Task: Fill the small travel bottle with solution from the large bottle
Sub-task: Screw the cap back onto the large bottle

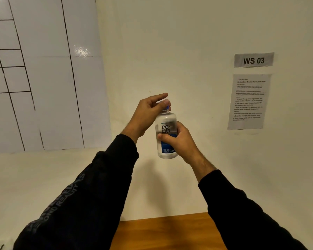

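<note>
Against wall (170, 51), right hand (179, 139) grips large bottle (166, 123) (left hand (150, 109) pinching cap (167, 107)).

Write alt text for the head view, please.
A right hand holds a clear renu solution bottle upright in the air while the left hand grips its blue cap. Behind, a "WS 03" sign hangs on the wall.
</note>
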